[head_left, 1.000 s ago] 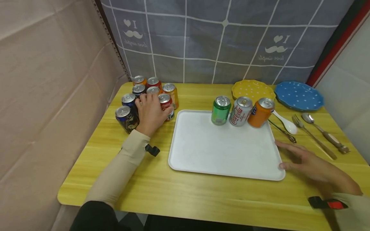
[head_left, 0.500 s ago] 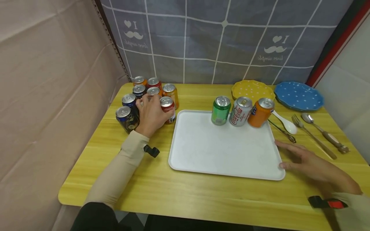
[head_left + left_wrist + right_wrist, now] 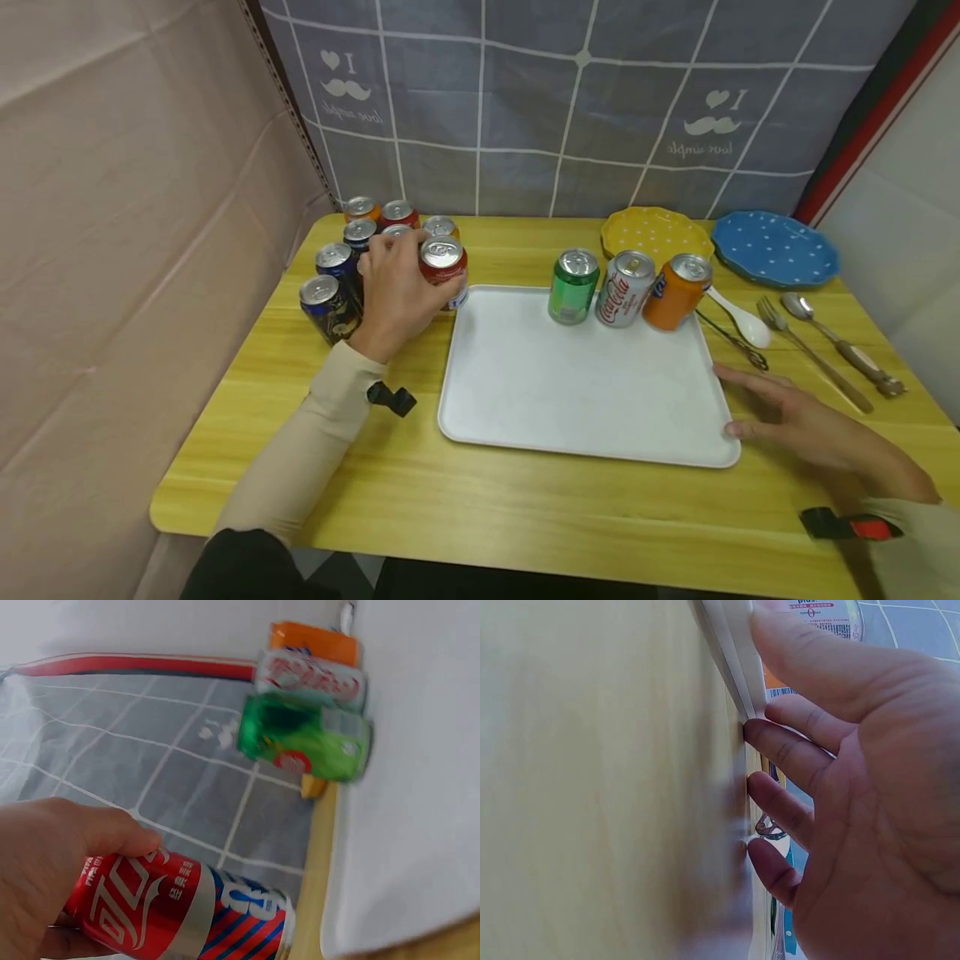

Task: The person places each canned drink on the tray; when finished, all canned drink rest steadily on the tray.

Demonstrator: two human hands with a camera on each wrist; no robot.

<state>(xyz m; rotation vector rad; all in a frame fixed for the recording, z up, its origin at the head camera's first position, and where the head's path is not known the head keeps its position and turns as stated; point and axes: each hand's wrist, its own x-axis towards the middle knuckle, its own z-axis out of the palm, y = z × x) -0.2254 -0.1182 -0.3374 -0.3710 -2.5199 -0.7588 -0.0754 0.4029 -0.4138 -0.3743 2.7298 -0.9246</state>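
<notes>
My left hand (image 3: 396, 287) grips a red Coca-Cola can (image 3: 442, 254) by its upper part, beside the left edge of the white tray (image 3: 581, 400). In the left wrist view the thumb lies along the red can (image 3: 176, 907), whose lower part has blue and red stripes. On the tray's far side stand a green can (image 3: 573, 289), a silver Coca-Cola can (image 3: 625, 290) and an orange can (image 3: 677, 293). Fairly straight fingers of my right hand (image 3: 821, 429) rest at the tray's right edge; the right wrist view has the thumb against the tray rim (image 3: 739, 656).
Several other cans (image 3: 337, 262) stand grouped at the table's back left, partly hidden by the left hand. A yellow plate (image 3: 658, 233) and a blue plate (image 3: 776, 247) lie at the back right. Right of the tray are a white spoon (image 3: 746, 321), a fork (image 3: 813, 354) and a metal spoon (image 3: 840, 342).
The red can has risen a little and shifted right, out of the group toward the tray, with my left hand around it. The right hand and the tray stay still.
</notes>
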